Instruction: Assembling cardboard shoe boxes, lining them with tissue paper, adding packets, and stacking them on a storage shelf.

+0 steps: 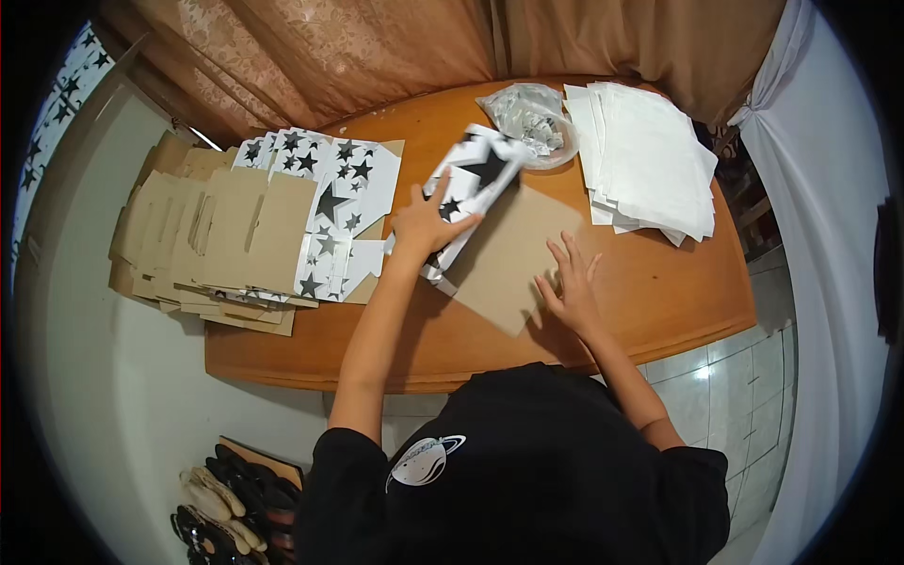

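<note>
A flat cardboard box blank [513, 254], brown side up, lies in the middle of the wooden table [678, 292]. Its left part [476, 179], white with black stars, is folded up and over. My left hand [428, 221] grips that folded star-printed flap from the left. My right hand [570, 282] rests flat with fingers spread on the blank's lower right edge, holding nothing.
A pile of flat star-printed and brown box blanks [254, 226] covers the table's left end and overhangs it. A stack of white sheets [650, 160] lies at the back right, with a clear plastic bag [532, 118] beside it. Shoes [231, 508] sit on the floor below left.
</note>
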{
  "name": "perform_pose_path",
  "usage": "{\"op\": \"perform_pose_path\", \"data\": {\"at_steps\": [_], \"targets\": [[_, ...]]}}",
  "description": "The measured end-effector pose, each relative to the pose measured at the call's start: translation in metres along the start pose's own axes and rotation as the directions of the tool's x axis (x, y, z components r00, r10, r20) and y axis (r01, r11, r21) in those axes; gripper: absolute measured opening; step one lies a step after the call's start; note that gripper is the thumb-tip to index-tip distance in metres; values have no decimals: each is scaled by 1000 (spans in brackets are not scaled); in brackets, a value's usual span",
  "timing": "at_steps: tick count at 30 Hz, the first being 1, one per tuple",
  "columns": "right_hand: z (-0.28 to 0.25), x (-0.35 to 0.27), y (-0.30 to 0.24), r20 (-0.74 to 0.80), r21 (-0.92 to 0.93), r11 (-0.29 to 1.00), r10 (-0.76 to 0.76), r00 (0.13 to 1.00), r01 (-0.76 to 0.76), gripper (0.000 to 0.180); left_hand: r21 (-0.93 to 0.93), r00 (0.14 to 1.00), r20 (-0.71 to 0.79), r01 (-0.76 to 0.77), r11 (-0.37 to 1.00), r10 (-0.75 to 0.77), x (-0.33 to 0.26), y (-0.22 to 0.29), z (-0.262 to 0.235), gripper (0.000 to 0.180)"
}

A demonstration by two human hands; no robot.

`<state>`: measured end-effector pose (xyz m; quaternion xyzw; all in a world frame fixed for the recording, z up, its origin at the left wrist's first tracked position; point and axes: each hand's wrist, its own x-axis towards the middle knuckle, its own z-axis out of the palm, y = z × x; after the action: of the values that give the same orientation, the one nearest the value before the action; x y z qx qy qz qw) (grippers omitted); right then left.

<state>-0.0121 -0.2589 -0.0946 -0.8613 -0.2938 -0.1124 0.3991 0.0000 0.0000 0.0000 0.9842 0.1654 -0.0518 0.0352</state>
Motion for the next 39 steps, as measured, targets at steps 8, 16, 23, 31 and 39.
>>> {"op": "perform_pose_path", "data": {"at_steps": [8,16,23,31,39], "targets": [[8,8,-32,271,189,982,-66,960,14,59,69,955,173,232,970,-240,-27,-5,-15,120],[36,31,-89,356,399,915,-95,930,-60,83,168,981,103,147,975,-166,-34,-9,1,96],[2,61,-55,479,532,845,-345,807,45,78,42,987,-7,158,987,-158,-55,-14,-49,86],[-30,73,-45,557,239,870,-487,673,431,59,-128,822,-255,-551,825,509,-49,-61,-11,75],[-15,58,17,448,73,831,-521,727,551,45,-356,818,-278,-575,737,504,-82,-30,75,36]]}}
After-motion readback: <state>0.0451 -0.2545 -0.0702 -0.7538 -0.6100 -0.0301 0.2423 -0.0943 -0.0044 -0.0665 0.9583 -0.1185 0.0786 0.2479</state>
